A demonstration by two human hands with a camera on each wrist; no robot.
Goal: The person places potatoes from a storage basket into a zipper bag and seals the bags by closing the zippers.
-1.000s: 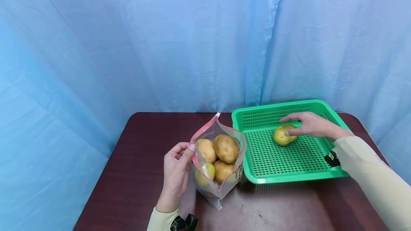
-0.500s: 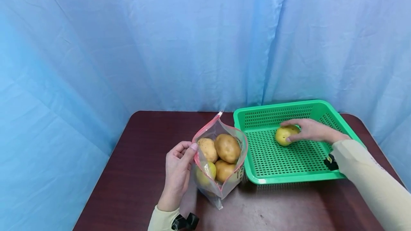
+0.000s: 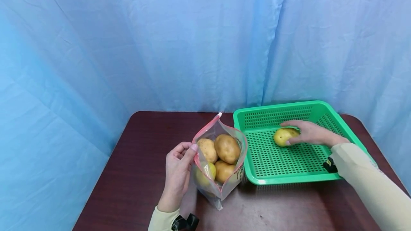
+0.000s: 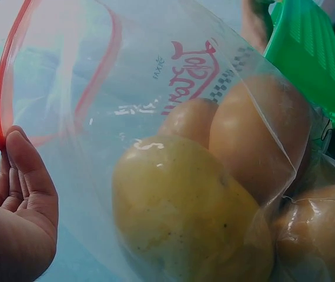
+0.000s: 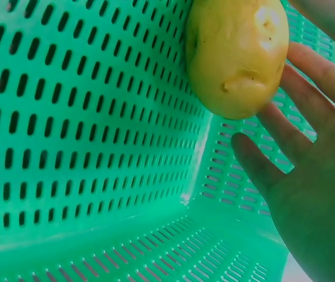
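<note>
In the head view, my left hand [image 3: 178,174] pinches the red-edged rim of a clear zip bag [image 3: 232,184] between thumb and fingers. The bag stands with its mouth spread, and several potatoes [image 3: 227,148] lie inside. In the left wrist view, a yellowish potato [image 4: 185,211] shows through the plastic. My right hand [image 3: 309,133] is inside the green basket [image 3: 295,178] at a single yellow potato [image 3: 282,137]. From the right wrist, that potato [image 5: 238,59] sits beside my spread, nearly straight fingers [image 5: 311,97], which reach behind it; firm contact is unclear.
A dark wooden table [image 3: 135,174] carries the bag and the basket, which stand side by side. A blue curtain [image 3: 192,45] hangs behind the table. Black wrist devices [image 3: 185,222] are strapped over the pale sleeves.
My right hand has lowered a little around the basket potato, which has shifted and turned slightly. The left hand keeps its pinch on the bag rim.
</note>
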